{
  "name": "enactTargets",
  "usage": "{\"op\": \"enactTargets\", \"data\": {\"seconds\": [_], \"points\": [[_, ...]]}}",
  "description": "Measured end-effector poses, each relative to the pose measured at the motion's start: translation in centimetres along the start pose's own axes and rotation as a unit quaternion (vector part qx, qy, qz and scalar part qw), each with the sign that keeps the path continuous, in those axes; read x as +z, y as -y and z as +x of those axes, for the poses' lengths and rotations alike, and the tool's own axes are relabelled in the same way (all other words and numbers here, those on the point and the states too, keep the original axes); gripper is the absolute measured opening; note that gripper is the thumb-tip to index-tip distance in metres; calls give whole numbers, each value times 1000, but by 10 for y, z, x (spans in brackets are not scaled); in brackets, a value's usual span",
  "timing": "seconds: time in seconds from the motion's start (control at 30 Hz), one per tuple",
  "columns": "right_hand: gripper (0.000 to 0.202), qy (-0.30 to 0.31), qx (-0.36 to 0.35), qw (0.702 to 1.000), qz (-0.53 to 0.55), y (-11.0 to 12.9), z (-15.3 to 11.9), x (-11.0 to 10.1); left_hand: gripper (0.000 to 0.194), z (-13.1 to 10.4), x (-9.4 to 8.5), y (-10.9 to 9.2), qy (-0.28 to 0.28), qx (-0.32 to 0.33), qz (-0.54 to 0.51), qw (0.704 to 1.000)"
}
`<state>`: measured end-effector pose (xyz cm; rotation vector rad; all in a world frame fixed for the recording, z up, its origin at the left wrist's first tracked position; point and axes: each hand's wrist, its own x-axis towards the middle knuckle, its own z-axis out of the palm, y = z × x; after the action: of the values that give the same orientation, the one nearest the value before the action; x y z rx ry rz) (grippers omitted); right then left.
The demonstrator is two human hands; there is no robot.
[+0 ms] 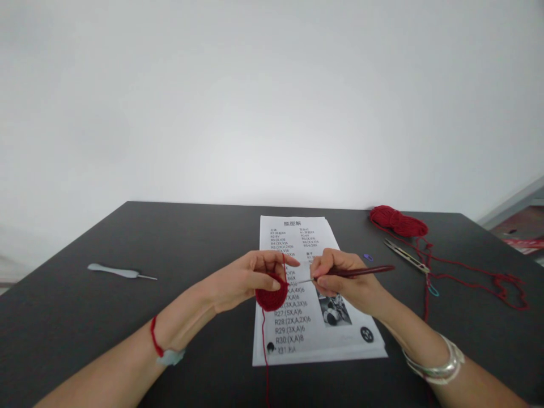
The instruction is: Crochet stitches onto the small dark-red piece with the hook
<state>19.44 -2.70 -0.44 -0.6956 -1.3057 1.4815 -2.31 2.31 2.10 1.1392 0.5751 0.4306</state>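
A small round piece of red crochet (271,296) is pinched between the thumb and fingers of my left hand (255,276). One strand of red yarn runs up by the left forefinger, and another hangs from the piece toward the front edge. My right hand (340,277) grips a crochet hook (361,271) with a dark red handle. Its thin metal tip points left and reaches the edge of the crochet piece; whether it passes through a stitch is too small to tell. Both hands are above a printed pattern sheet (289,334).
A grey-handled crochet hook (114,271) lies on the dark table (204,238) at left. On the right are a red yarn skein (397,221), thread snips (407,256), a purple stitch marker (368,257), a teal loop (433,289) and loose red yarn (501,283). A white wall stands behind.
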Motion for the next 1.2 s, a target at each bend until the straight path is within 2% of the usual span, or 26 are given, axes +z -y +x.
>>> {"op": "enactTargets", "data": {"seconds": [0.07,0.1,0.23,0.37,0.57,0.67,0.87,0.97,1.07,1.13,1.17,1.2], "points": [[17,-5,25,998,65,0,3,3,36,1,3,1,-9,11,20,1000],[19,-12,43,994,101,-1,4,5,36,2,6,2,-31,31,37,998],[17,-57,89,973,206,-10,8,21,33,6,19,13,-161,134,103,972],[11,-116,25,972,204,-17,7,33,35,7,27,20,-192,143,74,968],[9,-80,-44,992,82,-20,3,18,43,6,26,14,-193,121,36,973],[9,-68,-66,995,25,-23,2,10,41,6,26,13,-195,123,37,972],[9,-94,-84,987,-102,-19,-2,16,40,7,26,14,-204,126,55,969],[10,-112,-110,965,-209,-18,-6,23,41,7,26,15,-219,123,61,966],[13,-123,-201,905,-354,-21,-9,30,41,8,26,19,-240,127,74,959],[15,-121,-254,865,-415,-23,-11,34,40,8,25,23,-259,136,90,952],[15,-126,-255,861,-422,-23,-11,36,40,8,25,25,-268,142,100,947],[14,-136,-234,870,-412,-23,-11,38,39,9,25,26,-278,149,112,942]]}}
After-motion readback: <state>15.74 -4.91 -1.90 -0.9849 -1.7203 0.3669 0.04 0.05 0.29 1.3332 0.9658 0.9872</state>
